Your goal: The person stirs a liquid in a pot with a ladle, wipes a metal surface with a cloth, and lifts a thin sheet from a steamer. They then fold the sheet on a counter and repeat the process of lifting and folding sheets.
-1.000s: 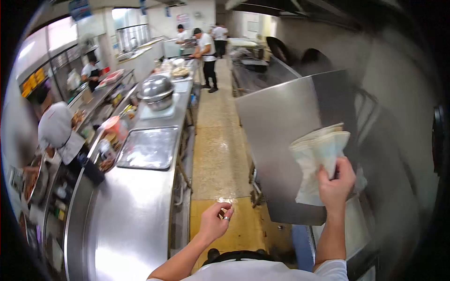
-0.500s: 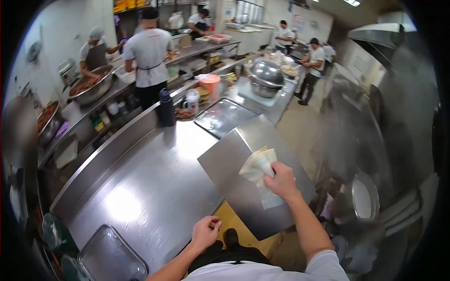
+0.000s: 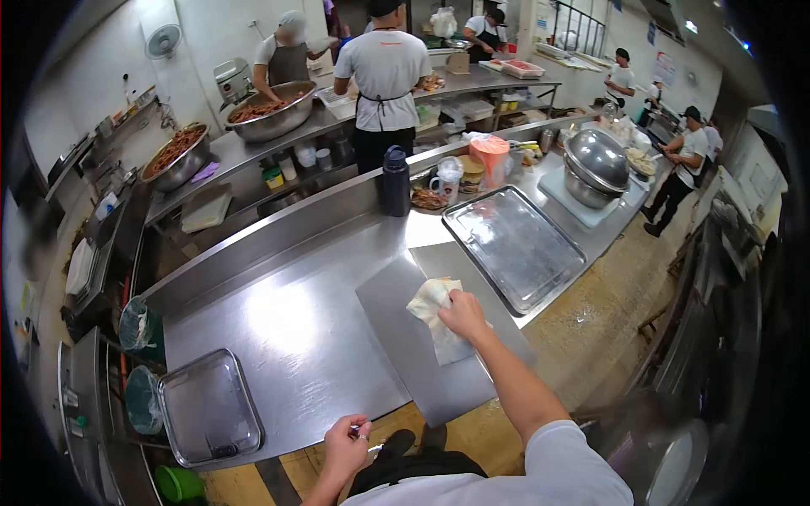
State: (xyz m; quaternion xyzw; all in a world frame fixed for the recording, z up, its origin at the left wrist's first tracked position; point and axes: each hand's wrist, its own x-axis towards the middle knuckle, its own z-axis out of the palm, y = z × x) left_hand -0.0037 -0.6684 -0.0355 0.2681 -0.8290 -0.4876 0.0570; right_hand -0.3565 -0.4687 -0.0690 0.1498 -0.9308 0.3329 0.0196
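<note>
My right hand (image 3: pixel 464 316) is closed round a bunched, off-white cloth (image 3: pixel 434 297), whose lower end hangs down below my fingers. The cloth lies over a smooth grey metal sheet (image 3: pixel 390 295) with a ridge running across it. The sheet overlaps the steel counter (image 3: pixel 337 337) and juts past its front edge. By that edge, my left hand (image 3: pixel 348 445) has its fingers curled in, a ring on one of them, and nothing shows in its grasp.
A large metal tray (image 3: pixel 515 244) lies beyond the sheet, and a smaller one (image 3: pixel 209 409) at the counter's left. Along the back stand a dark bottle (image 3: pixel 395 181) and a domed steel pot (image 3: pixel 595 164). Several people work at other counters, one (image 3: pixel 384 80) just opposite.
My view has swung to the left, bringing the left tray and bins fully into sight. My right hand, still holding the cloth, has shifted over the sheet, which now overlaps the counter more.
</note>
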